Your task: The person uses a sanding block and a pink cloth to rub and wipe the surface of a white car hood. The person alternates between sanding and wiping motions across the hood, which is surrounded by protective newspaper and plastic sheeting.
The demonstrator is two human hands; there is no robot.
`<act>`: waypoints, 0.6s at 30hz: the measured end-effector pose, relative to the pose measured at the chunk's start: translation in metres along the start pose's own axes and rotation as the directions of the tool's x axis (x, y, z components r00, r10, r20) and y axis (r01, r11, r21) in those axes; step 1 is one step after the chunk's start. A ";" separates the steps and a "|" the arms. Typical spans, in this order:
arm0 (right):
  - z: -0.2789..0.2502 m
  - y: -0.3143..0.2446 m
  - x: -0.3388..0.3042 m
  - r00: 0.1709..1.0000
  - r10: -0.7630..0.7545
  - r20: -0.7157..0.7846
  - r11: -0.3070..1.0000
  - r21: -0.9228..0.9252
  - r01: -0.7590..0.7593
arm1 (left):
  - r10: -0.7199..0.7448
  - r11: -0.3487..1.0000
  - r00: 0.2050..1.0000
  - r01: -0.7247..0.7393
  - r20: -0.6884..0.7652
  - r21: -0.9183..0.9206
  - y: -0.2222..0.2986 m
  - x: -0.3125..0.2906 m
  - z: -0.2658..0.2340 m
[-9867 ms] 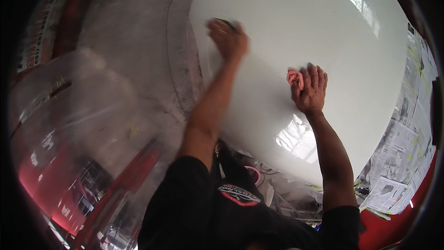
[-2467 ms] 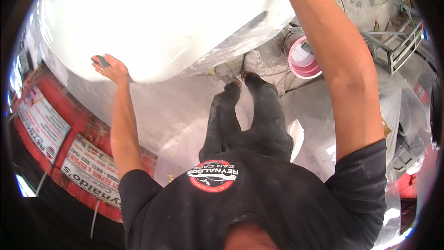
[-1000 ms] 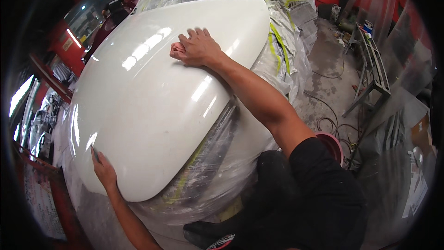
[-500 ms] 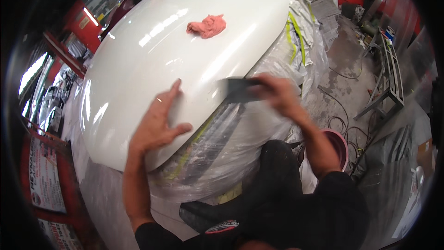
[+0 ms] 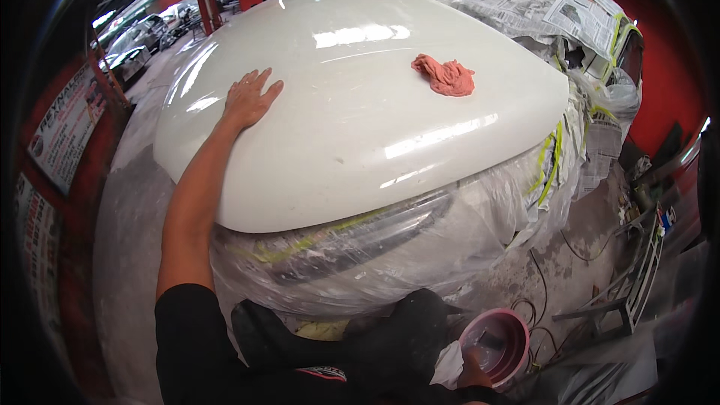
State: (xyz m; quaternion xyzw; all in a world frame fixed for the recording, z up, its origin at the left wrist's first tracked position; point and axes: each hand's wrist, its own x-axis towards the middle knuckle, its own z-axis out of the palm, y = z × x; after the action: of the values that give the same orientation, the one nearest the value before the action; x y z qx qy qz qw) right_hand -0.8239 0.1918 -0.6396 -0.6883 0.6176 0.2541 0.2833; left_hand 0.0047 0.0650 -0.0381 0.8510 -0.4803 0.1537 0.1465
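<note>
**Left palm flat on hood, right hand down at the bucket**

Half a second back our right hand carried a dark flat pad across the hood's front edge; now that hand has dropped low, and the left has slid farther out across the panel, toward 10 o'clock.

White hood: glossy, fills the upper middle of the view, its front edge curving toward us. Our left hand lies on it at about 10 o'clock, palm down, fingers spread and holding nothing. We judge it is there as a brace or to feel the surface.

Pink rag: crumpled, parked on the hood at about 1 o'clock, well apart from the left hand and touched by neither.

Right hand: only a sliver shows at 5 o'clock, at the near rim of the pink bucket. We cannot tell whether it is closed or what it holds; the dark pad is not visible.

Outward: clear plastic sheeting with yellow tape wraps the bodywork below the hood. Newspaper masking covers the car beyond, at 1 o'clock, likely to shield both. A metal stand sits at 4 o'clock on the concrete floor.
</note>
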 end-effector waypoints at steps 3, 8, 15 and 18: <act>-0.011 0.017 0.002 0.993 -0.037 -0.109 0.999 0.013 0.038 | -0.003 1.000 1.000 0.003 -0.003 0.003 -0.001 0.007 0.008; -0.126 -0.004 -0.097 0.778 0.406 -0.479 0.861 0.486 -0.150 | 0.305 0.944 0.951 -0.296 -0.045 0.142 0.065 0.027 -0.019; -0.363 -0.048 -0.186 0.394 0.555 -0.733 0.089 0.523 0.847 | 0.684 0.672 0.695 -0.718 -0.220 -0.180 0.323 0.032 -0.006; -0.472 -0.192 -0.193 0.135 0.392 -0.910 0.388 0.296 0.873 | 0.654 0.702 0.756 -0.603 0.009 -0.380 0.312 0.048 0.007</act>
State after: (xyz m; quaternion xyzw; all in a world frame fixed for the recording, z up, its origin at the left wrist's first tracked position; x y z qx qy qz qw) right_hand -0.6543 0.0108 -0.1549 -0.5295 0.4990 -0.6622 0.1792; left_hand -0.2402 -0.1294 0.0061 0.6031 -0.7707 0.0438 0.2009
